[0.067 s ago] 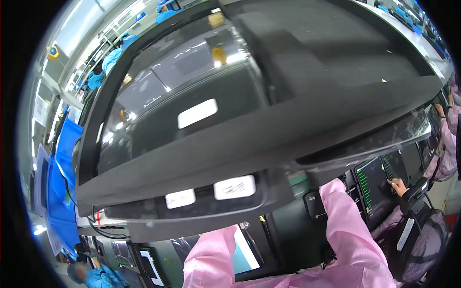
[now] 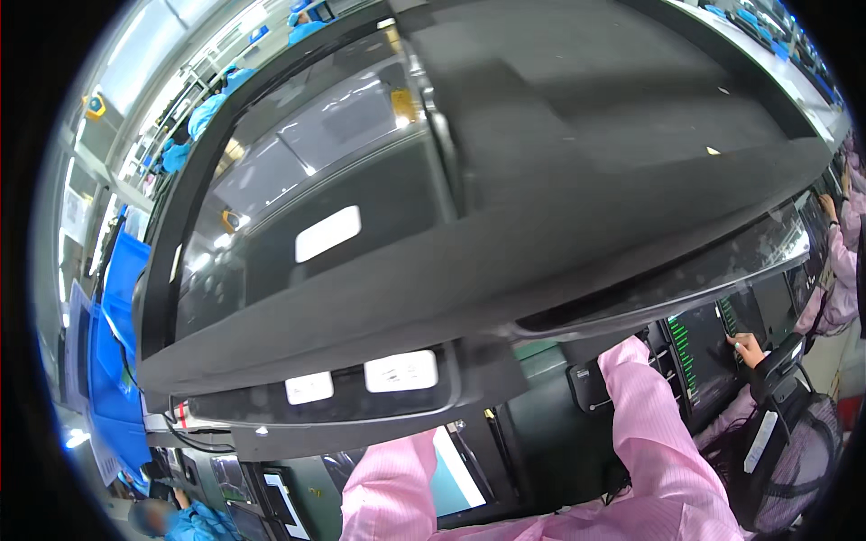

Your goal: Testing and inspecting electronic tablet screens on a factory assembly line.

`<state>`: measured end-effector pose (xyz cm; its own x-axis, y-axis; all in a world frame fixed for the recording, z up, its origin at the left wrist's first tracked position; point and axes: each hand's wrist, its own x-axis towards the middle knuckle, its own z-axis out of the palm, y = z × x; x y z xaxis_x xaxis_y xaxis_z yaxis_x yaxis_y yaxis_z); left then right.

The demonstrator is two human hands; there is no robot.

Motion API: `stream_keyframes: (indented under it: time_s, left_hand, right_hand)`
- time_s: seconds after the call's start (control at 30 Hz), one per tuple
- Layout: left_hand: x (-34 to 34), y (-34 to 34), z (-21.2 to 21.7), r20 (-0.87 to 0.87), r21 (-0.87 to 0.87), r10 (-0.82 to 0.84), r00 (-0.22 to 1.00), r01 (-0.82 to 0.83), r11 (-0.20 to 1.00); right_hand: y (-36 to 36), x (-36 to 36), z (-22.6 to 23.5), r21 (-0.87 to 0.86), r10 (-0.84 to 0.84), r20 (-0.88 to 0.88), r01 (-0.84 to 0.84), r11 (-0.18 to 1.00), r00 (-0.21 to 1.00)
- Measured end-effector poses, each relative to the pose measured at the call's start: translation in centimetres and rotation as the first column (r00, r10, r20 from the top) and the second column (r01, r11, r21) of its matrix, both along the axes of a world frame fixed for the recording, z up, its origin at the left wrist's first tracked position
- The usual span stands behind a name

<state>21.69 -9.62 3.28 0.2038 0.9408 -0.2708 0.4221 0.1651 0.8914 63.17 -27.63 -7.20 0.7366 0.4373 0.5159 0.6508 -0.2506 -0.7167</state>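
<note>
The left forearm (image 2: 388, 487) and the right forearm (image 2: 658, 433), both pink-sleeved, are being stretched from the near side toward a large black tray (image 2: 505, 257), by whose near side the left hand and the right hand are being hidden. The middle and far parts of the scene are being filled by the tray; in its left part a glossy panel (image 2: 271, 257) with a white label is being carried. Below, a dark green surface (image 2: 559, 451) is being partly covered by a pale panel (image 2: 458, 482). At right, a co-worker's hand (image 2: 749, 352) is being held near a screen with green marks (image 2: 699, 338); at far left, blue bins (image 2: 117, 361) are being seen. Whether the fingers are being kept apart, together or clamped on the tray cannot be told.
</note>
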Motion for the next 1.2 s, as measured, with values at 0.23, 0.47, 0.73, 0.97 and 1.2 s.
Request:
stream_keyframes:
  time_s: [0.23, 0.47, 0.73, 0.97, 1.2]
  left_hand:
    - [4.9, -1.1, -1.2, 0.241, -0.221, 0.21, 0.948, -0.157, 0.963]
    - [-5.0, 1.4, -1.4, 0.34, -0.27, 0.208, 0.917, -0.116, 0.956]
    - [-18.7, -8.6, 6.4, 0.294, -0.4, 0.307, 0.905, -0.175, 0.9]
    - [-28.9, -18.8, 9.3, 0.331, -0.237, 0.457, 0.826, -0.396, 0.887]
    - [-34.0, -22.4, 2.3, 0.292, -0.488, 0.493, 0.82, -0.316, 0.814]
  right_hand:
    - [-3.0, 2.9, -1.3, -0.337, -0.225, -0.18, 0.155, 0.929, 0.958]
    - [-4.1, -9.8, 10.7, -0.08, -0.099, -0.481, 0.069, 0.994, 0.871]
    - [-9.4, -24.6, 17.8, 0.049, 0.096, -0.512, -0.083, 0.995, 0.854]
    - [-18.8, -38.0, 18.9, -0.082, 0.015, -0.489, -0.063, 0.995, 0.872]
    - [-23.4, -43.6, 10.6, -0.146, -0.138, -0.554, 0.068, 0.987, 0.821]
